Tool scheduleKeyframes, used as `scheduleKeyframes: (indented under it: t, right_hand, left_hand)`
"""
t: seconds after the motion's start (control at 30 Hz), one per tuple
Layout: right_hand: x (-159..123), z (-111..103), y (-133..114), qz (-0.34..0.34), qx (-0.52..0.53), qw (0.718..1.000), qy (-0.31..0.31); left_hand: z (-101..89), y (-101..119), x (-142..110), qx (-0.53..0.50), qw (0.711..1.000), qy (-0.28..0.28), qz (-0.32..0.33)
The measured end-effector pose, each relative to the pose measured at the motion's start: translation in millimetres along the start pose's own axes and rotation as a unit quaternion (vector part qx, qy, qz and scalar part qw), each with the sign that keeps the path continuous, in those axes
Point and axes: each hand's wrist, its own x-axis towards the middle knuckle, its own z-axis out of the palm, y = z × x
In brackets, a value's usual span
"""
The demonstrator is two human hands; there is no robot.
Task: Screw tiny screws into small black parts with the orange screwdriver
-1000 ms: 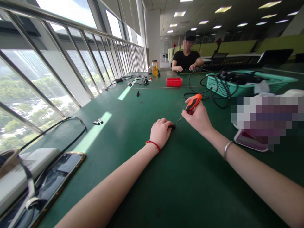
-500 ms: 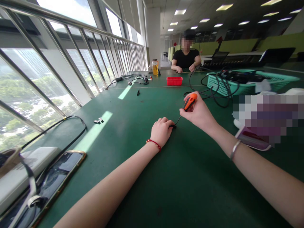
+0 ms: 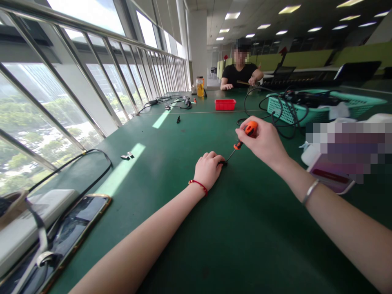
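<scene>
My left hand rests on the green tabletop, its fingers closed on a small black piece that sticks out past the fingertips. What the piece is does not show, as most of it lies under the fingers. My right hand is shut around the orange and black handle of a screwdriver. The thin metal shaft slants down to the left, and its tip meets the black piece.
Small black parts lie left, another farther back. A red bin, a jar and a teal basket with cables stand beyond. A phone lies front left. Across the table sits a person.
My right hand has shifted right and turned on the screwdriver, showing more of its handle's lower end. My left hand stays put. The person opposite has raised a hand with a thin object.
</scene>
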Motion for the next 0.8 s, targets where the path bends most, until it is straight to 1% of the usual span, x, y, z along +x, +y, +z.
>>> scheduleKeyframes:
  t: [0.13, 0.23, 0.4, 0.47, 0.57, 0.63, 0.7, 0.8]
  right_hand:
    - [2.7, -4.3, 1.0, -0.014, -0.003, 1.000, 0.006]
    - [4.8, -8.8, 1.4, -0.022, -0.030, 0.999, -0.011]
    - [5.2, -12.7, -0.9, -0.028, -0.098, 0.995, 0.025]
    - [4.5, -12.2, -2.2, -0.028, -0.088, 0.995, 0.020]
    - [3.2, -10.7, -3.9, -0.041, -0.047, 0.998, 0.015]
    - [2.5, -10.1, -4.8, -0.043, -0.044, 0.998, 0.009]
    - [1.9, -9.9, -5.6, -0.031, -0.075, 0.997, 0.007]
    - [0.9, -9.9, -6.7, -0.021, -0.122, 0.992, 0.020]
  left_hand:
    - [0.0, 0.3, -0.2, 0.001, 1.000, 0.000, -0.001]
    - [0.0, 0.5, -0.5, 0.001, 1.000, 0.001, 0.000]
    - [0.2, 0.2, -0.4, 0.000, 1.000, 0.002, -0.001]
    - [0.4, 0.1, -0.2, 0.000, 1.000, 0.002, 0.000]
    - [1.1, -0.1, 0.0, 0.002, 1.000, 0.004, 0.003]
    - [1.5, -0.1, 0.1, 0.002, 1.000, 0.005, 0.004]
    - [1.7, -0.1, 0.0, 0.001, 1.000, 0.005, 0.004]
    - [1.9, 0.0, -0.2, 0.000, 1.000, 0.006, 0.004]
